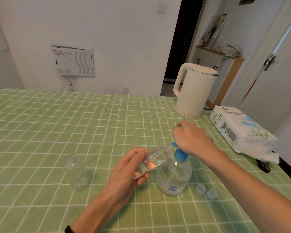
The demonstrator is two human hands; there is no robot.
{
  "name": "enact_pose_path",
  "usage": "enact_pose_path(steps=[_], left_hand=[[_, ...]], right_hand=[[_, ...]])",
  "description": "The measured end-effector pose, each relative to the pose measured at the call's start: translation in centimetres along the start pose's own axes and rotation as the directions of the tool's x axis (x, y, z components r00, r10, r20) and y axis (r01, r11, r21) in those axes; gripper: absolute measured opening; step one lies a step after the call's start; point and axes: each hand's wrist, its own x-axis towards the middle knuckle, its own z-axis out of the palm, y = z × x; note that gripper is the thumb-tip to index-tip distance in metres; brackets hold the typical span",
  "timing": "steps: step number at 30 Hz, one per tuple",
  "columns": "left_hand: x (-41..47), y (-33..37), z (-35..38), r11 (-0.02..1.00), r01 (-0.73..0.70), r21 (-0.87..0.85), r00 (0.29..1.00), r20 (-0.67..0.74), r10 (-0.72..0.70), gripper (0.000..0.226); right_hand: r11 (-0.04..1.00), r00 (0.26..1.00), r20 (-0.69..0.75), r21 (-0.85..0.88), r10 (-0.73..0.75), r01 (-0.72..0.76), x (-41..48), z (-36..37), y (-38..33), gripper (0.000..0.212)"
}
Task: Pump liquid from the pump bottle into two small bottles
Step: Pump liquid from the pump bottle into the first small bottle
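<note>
Filling a small bottle at the pump, on a green checked tablecloth [57, 123].

A cream kettle [193, 91] is standing at 1 o'clock on the cloth, and a tissue paper pack [238, 132] is lying at 3 o'clock. The clear, round-bodied pump bottle [174, 175], with a blue pump head [180, 155] and a small blue label low on its side, is sitting upright toward 5 o'clock. The right hand [190, 137] is lying over the pump head with bent fingers; whether they are closing round it cannot be told. The left hand [128, 169] is gripping a clear small bottle [155, 157] by its base, tilting its open neck up to the blue spout. A second small bottle [76, 172], uncapped, is standing at the pump bottle's 9 o'clock, well apart. Two pale caps [200, 188] are lying side by side at its 4 o'clock.
</note>
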Motion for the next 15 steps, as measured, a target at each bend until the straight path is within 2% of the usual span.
enact_pose_path(steps=[8,15], left_hand=[[-0.19,0.30,0.04,1.000,0.005,-0.022,1.000,0.000,-0.005,0.023],[-0.22,0.39,0.13,1.000,-0.004,-0.018,1.000,0.001,0.004,0.024]], right_hand=[[1.000,0.999,0.033,0.006,0.017,-0.017,-0.39,0.67,-0.10,0.036],[1.000,1.000,-0.006,-0.018,-0.004,0.004,-0.10,-0.15,-0.04,0.036]])
